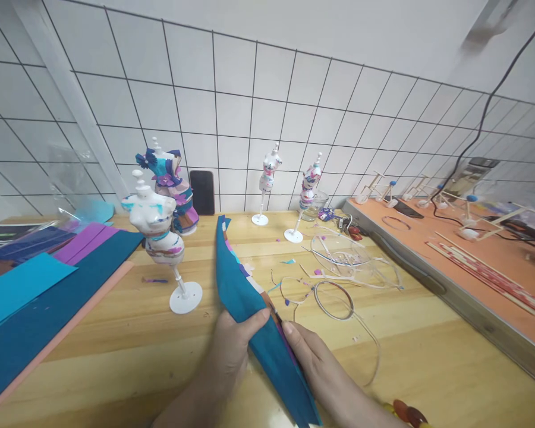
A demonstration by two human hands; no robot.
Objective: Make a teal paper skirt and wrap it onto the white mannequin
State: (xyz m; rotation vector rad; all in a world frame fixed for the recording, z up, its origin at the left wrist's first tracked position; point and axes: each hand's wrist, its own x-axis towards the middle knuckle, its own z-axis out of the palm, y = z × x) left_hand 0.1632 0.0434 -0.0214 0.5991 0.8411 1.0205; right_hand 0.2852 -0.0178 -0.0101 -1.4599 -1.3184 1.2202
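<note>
A long teal strip (245, 297) of crepe-like paper or cloth slants across the middle of the head view. Small brown, purple, white and light blue pieces line its right edge. My left hand (234, 342) grips the strip from the left, thumb lying on top and other fingers hidden beneath. At the right edge, my right hand (314, 362) is closed on the strip, its thumb and fingertips near a dark piece of the trim. Left of the strip stands a white, paint-smeared mini dress form (154, 220). Behind it is another dress form (173, 184) in a blue, purple and pink layered dress.
Two smaller painted dress forms (270, 169) (311, 184) stand behind. A phone (202, 192) leans on the tiled wall. Coloured sheets (49, 303) lie left. Wire hoops (333, 300) and scraps lie right, beside a raised orange board (472, 285) with sticks and wheeled models. A glass (315, 208) stands behind.
</note>
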